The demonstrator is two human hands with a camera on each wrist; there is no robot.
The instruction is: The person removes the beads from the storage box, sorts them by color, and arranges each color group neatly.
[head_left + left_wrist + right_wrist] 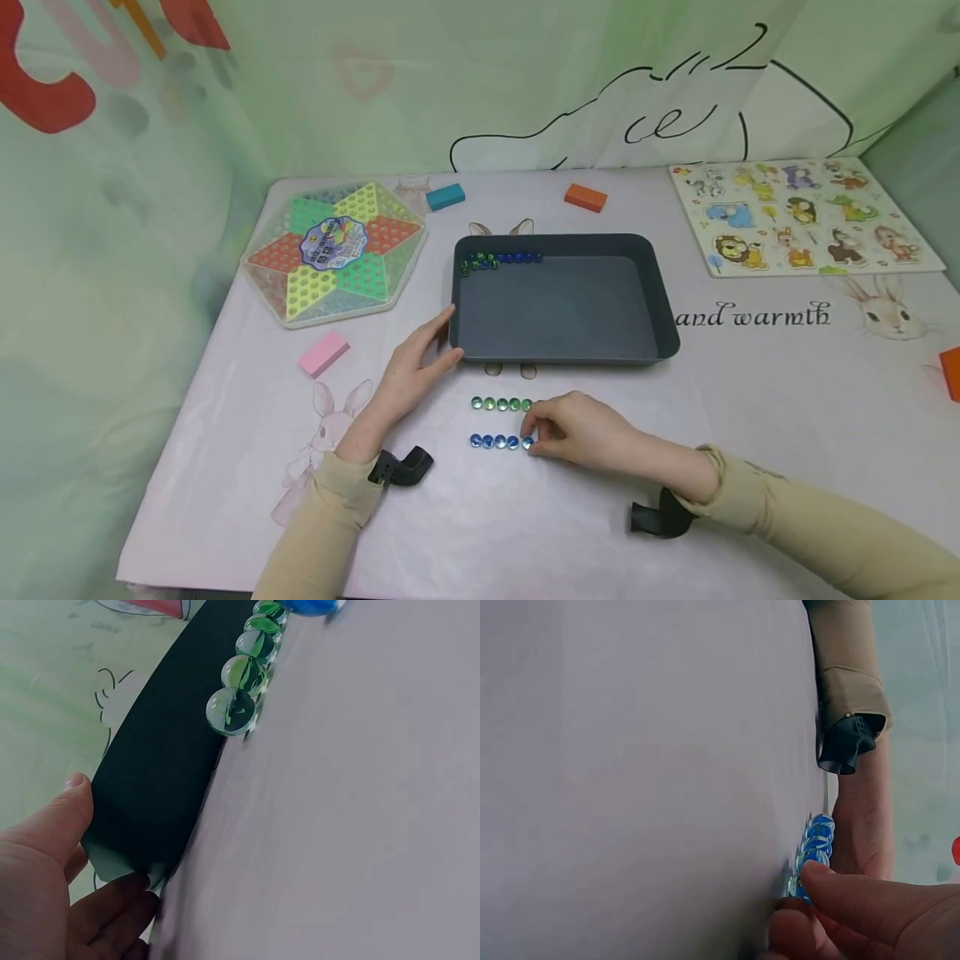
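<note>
A dark grey tray (667, 333) lies mid-table with green and blue marbles (498, 260) lined along its far left corner. In front of it run two rows on the cloth: green marbles (501, 404) and blue marbles (491, 442). My right hand (534, 442) pinches the marble at the right end of the blue row; the right wrist view shows that hand (795, 892) at the blue marbles (819, 832). My left hand (444, 337) rests against the tray's near left corner, thumb on the side wall. In the left wrist view the left hand (97, 847) touches the tray (165, 772), green marbles (240, 675) beyond.
A star-shaped marble game board (335, 248) sits at the back left, a pink block (324, 352) near it. A blue block (446, 197) and an orange block (586, 197) lie behind the tray. An animal puzzle board (802, 217) lies at the back right.
</note>
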